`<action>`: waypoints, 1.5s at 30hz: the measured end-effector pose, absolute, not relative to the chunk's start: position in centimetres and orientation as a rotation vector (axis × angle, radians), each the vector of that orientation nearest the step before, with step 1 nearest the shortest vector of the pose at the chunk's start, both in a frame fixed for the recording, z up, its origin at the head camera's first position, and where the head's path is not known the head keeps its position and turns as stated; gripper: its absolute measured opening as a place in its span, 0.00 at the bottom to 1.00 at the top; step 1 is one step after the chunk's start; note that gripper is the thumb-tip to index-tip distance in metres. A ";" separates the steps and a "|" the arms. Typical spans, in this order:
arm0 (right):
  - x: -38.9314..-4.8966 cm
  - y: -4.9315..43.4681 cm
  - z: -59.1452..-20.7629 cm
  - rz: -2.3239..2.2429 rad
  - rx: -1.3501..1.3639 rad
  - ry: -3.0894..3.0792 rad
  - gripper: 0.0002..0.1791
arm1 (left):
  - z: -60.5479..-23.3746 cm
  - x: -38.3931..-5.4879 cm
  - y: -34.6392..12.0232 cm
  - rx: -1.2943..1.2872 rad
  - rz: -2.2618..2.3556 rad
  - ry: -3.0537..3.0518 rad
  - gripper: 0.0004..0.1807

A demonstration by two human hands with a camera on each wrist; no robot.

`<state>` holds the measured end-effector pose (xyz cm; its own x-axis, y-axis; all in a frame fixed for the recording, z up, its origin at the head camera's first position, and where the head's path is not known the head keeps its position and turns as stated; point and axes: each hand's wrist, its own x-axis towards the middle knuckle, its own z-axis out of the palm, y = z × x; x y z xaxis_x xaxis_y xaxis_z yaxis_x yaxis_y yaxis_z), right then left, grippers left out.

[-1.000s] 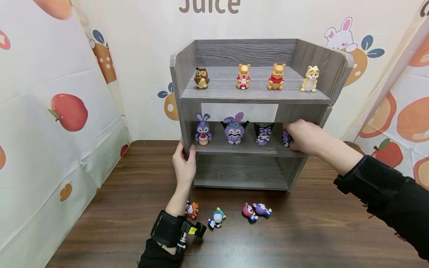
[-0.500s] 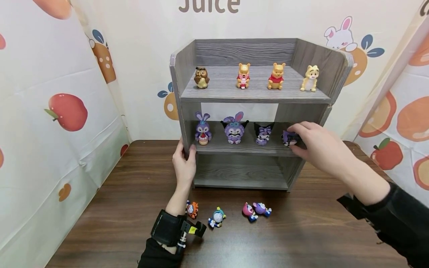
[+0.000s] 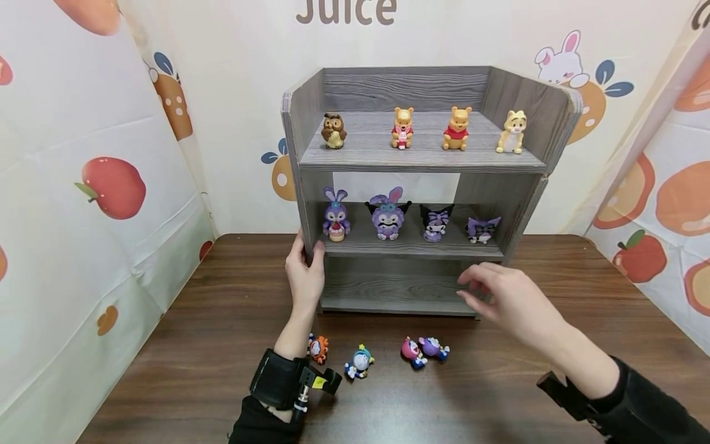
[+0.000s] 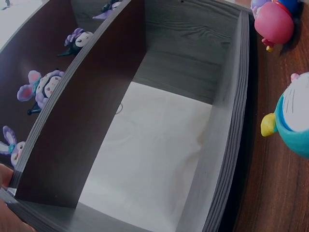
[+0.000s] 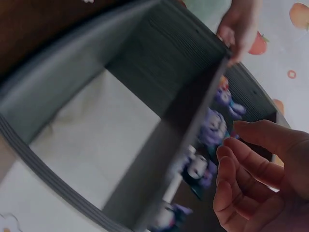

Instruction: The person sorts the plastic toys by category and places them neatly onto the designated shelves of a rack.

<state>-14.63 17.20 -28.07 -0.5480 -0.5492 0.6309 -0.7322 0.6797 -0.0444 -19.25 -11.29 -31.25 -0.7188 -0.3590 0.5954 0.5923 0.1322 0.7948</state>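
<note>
Gripping shelf (image 3: 421, 161) by left edge (image 3: 302, 203), left hand (image 3: 305, 277), right hand (image 3: 503, 297) half-curled, empty, midair before bottom tier (image 3: 394, 285)

A shelf unit (image 3: 421, 167) is standing on the table (image 3: 499, 388), four figurines (image 3: 402, 129) lining its top level, four animal figures (image 3: 387, 221) its middle one. Four toys (image 3: 359, 361) are lying before it, the left hand (image 3: 304, 274) holding its left side, the right hand (image 3: 507, 302) hovering before its lower right.
</note>
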 end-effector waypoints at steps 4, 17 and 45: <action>-15.1 17.0 -30.1 0.481 1.029 -2.347 0.12 | -32.2 -20.1 -11.6 -0.239 -1.677 -1.682 0.22; -16.8 16.4 -34.3 0.598 1.326 -2.689 0.13 | -32.6 -20.5 -11.7 -0.233 -1.662 -1.683 0.23; -20.9 15.6 -36.5 0.703 1.679 -3.061 0.20 | -31.4 -19.4 -11.3 -0.234 -1.671 -1.694 0.23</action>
